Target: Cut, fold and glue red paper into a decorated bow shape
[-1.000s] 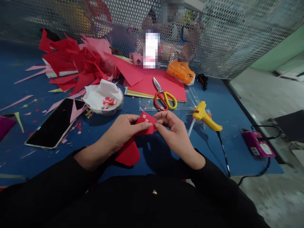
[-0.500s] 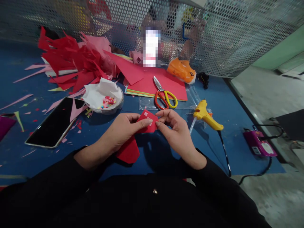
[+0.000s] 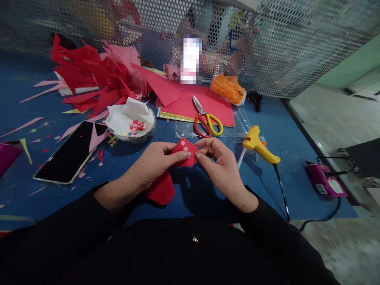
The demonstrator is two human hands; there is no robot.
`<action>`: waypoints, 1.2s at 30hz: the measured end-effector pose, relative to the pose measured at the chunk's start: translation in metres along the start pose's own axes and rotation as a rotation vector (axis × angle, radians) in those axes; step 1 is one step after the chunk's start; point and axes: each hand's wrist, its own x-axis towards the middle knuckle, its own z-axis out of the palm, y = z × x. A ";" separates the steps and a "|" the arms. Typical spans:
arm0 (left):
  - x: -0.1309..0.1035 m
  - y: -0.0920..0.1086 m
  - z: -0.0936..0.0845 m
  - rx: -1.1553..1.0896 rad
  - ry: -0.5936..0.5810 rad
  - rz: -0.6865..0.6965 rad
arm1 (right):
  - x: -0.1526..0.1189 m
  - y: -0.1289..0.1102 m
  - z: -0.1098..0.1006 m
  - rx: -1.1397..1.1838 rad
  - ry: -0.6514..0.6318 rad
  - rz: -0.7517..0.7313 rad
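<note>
Between my two hands is a small piece of red paper (image 3: 190, 160) with a few pale pink squares on it. My left hand (image 3: 160, 160) grips its left side, thumb lying across the front. At the right edge, my right hand (image 3: 218, 164) pinches the paper between thumb and fingers. A second red paper piece (image 3: 162, 190) lies on the table below my left wrist, partly covered by it. Scissors (image 3: 204, 118) with one red and one yellow handle rest on stacked coloured paper (image 3: 219, 103) beyond my hands.
A bowl (image 3: 145, 132) lined with white paper holds small coloured bits. Left are a dark phone (image 3: 69, 154) and red paper scraps (image 3: 95, 75). Right are a yellow glue gun (image 3: 261, 146), its cord, and a purple power box (image 3: 325, 180). An orange packet (image 3: 228, 89) lies near the mesh panel (image 3: 276, 51).
My left thumb has shifted slightly on the red paper, and the pink squares show a little differently. Both hands keep their hold; the whole view has moved very slightly.
</note>
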 end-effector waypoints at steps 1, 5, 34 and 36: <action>0.000 0.001 0.000 -0.015 0.000 -0.006 | 0.000 0.000 0.000 0.003 0.008 -0.002; 0.000 0.001 0.001 0.021 0.021 0.012 | 0.001 0.000 0.000 0.005 0.006 0.005; -0.001 0.014 -0.005 0.450 0.052 0.114 | 0.006 0.008 0.000 0.296 0.045 0.184; -0.002 0.015 -0.004 0.431 0.065 0.122 | 0.007 0.008 0.000 0.283 0.077 0.173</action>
